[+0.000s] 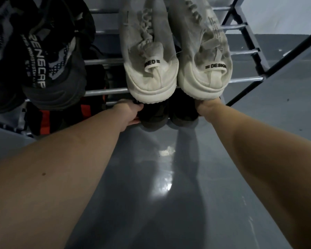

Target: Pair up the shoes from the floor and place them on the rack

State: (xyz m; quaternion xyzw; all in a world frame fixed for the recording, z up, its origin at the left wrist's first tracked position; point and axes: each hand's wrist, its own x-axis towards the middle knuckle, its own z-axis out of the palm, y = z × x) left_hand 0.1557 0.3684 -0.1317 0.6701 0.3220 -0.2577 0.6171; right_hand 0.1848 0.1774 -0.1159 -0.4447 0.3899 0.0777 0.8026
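1. Your left hand [131, 112] reaches under the top shelf of the dark metal-bar shoe rack [244, 80] and touches the outer side of the left dark shoe [151, 117]; the fingers go behind it, so you cannot tell how tightly they curl
2. Your right hand [207, 107] is at the outer side of the right dark shoe [183, 114], mostly hidden beneath a white heel; whether its fingers grip cannot be told
3. The two dark shoes sit side by side, heels toward you, on a lower level of the rack, their heels jutting out over the glossy grey floor [151, 194]
4. Directly above them, a pair of off-white knit sneakers with printed heel tabs [176, 72] rests on the top bars, heels toward you, just beside each other
5. To the left on the same shelf stand black-and-grey sneakers with white lettering [48, 65]
6. Below those, a black shoe with orange-red panels [47, 119] shows on a lower level
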